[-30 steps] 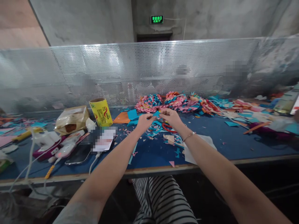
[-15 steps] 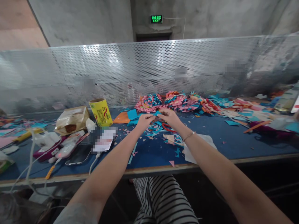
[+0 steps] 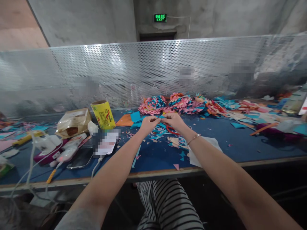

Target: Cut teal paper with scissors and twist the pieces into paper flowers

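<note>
Over the middle of the table, my left hand [image 3: 149, 124] and my right hand [image 3: 174, 122] meet at the fingertips. Both are closed in a pinch on a small piece of blue paper [image 3: 162, 117], mostly hidden by the fingers. Under and just behind the hands lie blue paper scraps [image 3: 160, 131] and red-handled scissors [image 3: 170, 129], partly covered by my right hand. A blue paper sheet [image 3: 135, 117] and an orange sheet [image 3: 124, 120] rest to the left of the hands. Behind them sit fringed pink, blue and orange paper bundles [image 3: 178, 103].
On the left stand a yellow roll [image 3: 103, 115], an opened paper bag [image 3: 73, 123], a phone [image 3: 106, 143] with a cable and a purple basket [image 3: 45, 156]. A white sheet [image 3: 211, 145] lies under my right forearm. A perforated metal screen [image 3: 124, 73] closes the back.
Less of the blue paper shows between my fingers now, and the fingertips have shifted slightly. The things on the table stay where they were.
</note>
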Available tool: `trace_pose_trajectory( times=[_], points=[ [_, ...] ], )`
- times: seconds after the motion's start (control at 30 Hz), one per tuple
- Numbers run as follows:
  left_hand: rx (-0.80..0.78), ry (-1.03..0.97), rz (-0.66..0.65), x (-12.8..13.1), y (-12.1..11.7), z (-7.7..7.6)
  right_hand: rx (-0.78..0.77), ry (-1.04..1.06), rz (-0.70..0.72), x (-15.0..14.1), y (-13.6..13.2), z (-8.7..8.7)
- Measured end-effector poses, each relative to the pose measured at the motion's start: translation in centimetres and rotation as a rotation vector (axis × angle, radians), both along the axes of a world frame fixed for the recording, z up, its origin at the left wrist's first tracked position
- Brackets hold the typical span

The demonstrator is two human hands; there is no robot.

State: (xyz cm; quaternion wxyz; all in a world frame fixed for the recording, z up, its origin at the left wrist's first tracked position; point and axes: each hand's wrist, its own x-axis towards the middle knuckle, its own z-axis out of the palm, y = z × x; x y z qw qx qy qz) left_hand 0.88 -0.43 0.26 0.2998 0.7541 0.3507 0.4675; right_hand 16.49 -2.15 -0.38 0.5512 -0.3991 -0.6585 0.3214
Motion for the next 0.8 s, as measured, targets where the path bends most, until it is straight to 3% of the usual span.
trace_pose_trajectory(
  times=[0.1,0.27,0.37,0.6,0.8],
  points=[
    [0.039,-0.063,-0.005,-0.03,0.26,-0.14,-0.059,0.013,0.032,-0.12,-0.12,0.07],
    [-0.056,-0.165,0.003,-0.04,0.19,-0.01,-0.125,0.086,0.121,-0.06,0.32,-0.23],
    [-0.095,-0.224,0.050,-0.08,0.03,0.25,-0.145,0.156,0.091,0.08,0.55,-0.33],
    [-0.144,-0.276,0.028,-0.14,-0.15,0.70,-0.068,0.127,-0.011,0.40,0.50,-0.16],
    [-0.188,-0.256,0.004,-0.11,-0.19,0.59,0.089,-0.111,-0.090,0.30,0.23,-0.06]
  ],
)
